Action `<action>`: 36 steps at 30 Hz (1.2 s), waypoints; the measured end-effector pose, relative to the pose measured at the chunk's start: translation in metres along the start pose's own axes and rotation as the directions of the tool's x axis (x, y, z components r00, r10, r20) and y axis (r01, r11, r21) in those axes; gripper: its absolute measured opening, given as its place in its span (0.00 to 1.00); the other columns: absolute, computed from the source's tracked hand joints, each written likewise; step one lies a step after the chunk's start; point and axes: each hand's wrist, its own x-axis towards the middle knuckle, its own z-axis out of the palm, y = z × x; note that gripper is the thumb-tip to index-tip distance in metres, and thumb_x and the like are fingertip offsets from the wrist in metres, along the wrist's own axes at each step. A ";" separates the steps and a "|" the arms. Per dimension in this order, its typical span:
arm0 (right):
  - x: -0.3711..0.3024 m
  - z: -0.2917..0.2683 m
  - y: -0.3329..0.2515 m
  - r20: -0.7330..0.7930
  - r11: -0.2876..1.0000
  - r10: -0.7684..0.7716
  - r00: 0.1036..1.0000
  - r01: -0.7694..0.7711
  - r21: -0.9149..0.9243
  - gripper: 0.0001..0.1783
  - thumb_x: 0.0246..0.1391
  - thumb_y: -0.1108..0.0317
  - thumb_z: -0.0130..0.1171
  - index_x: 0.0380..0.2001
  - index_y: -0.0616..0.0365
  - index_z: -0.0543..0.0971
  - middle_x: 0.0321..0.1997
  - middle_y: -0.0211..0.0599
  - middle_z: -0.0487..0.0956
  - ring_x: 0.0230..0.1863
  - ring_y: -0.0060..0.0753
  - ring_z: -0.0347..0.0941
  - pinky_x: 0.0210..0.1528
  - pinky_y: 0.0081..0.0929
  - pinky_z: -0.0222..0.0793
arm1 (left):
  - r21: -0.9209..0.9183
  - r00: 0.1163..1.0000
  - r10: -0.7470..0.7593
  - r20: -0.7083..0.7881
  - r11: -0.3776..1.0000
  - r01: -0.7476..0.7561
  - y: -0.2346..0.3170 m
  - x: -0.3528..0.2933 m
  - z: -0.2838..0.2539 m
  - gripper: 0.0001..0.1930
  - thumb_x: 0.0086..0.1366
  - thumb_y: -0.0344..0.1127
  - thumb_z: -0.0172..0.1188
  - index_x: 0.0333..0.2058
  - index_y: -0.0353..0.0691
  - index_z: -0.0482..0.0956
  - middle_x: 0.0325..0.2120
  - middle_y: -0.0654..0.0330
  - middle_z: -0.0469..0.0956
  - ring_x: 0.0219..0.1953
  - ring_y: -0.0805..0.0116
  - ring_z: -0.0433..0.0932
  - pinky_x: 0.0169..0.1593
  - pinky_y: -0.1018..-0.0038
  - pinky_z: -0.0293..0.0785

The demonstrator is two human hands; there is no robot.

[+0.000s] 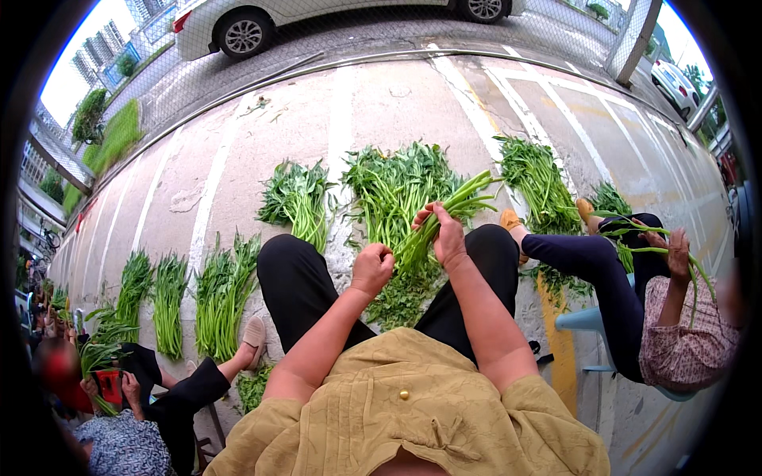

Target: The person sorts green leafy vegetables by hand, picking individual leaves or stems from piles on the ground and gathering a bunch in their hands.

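Note:
A bunch of long-stemmed leafy greens [421,240] is gripped in my right hand [450,242], its pale cut ends pointing up and to the right and its leaves hanging down between my knees. Beside it on the left, my left hand [372,268] is closed with the fingertips pinched together; whatever they hold, if anything, is too small to make out. Just past my knees lies a wide pile of the same greens [397,178], leaves to the far side. Loose plucked leaves [401,300] cover the ground below my hands.
More bundles of greens lie on the pavement at left [226,293], ahead [298,198] and right [536,178]. Seated people flank me: one on a blue stool [583,320] at right holding stems, another at lower left holding greens. A mesh fence and white car [333,20] stand beyond.

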 end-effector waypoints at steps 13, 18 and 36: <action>-0.005 0.003 0.001 0.046 1.000 -0.029 0.999 0.028 0.011 0.10 0.57 0.62 0.45 0.30 0.58 0.68 0.28 0.38 0.73 0.30 0.34 0.71 0.35 0.36 0.72 | -0.655 0.473 -0.672 0.569 -0.022 0.756 -0.021 -0.002 0.000 0.05 0.49 0.32 0.55 0.22 0.37 0.72 0.14 0.60 0.69 0.17 0.66 0.73 0.16 0.72 0.69; 0.000 -0.005 -0.014 0.030 0.992 -0.062 0.998 0.058 0.111 0.10 0.57 0.62 0.45 0.30 0.58 0.69 0.29 0.39 0.73 0.31 0.34 0.70 0.37 0.38 0.72 | -0.621 0.645 -0.717 0.266 0.384 0.683 -0.017 -0.006 0.000 0.03 0.47 0.28 0.54 0.22 0.36 0.73 0.14 0.62 0.70 0.17 0.69 0.73 0.19 0.75 0.69; -0.008 0.005 -0.002 0.130 0.999 0.035 0.991 -0.039 0.026 0.12 0.57 0.62 0.45 0.32 0.60 0.69 0.30 0.39 0.73 0.33 0.36 0.71 0.36 0.37 0.71 | -0.109 0.995 -0.070 0.064 0.991 0.077 0.012 -0.004 -0.007 0.04 0.49 0.31 0.60 0.21 0.38 0.77 0.19 0.56 0.70 0.24 0.60 0.71 0.29 0.69 0.66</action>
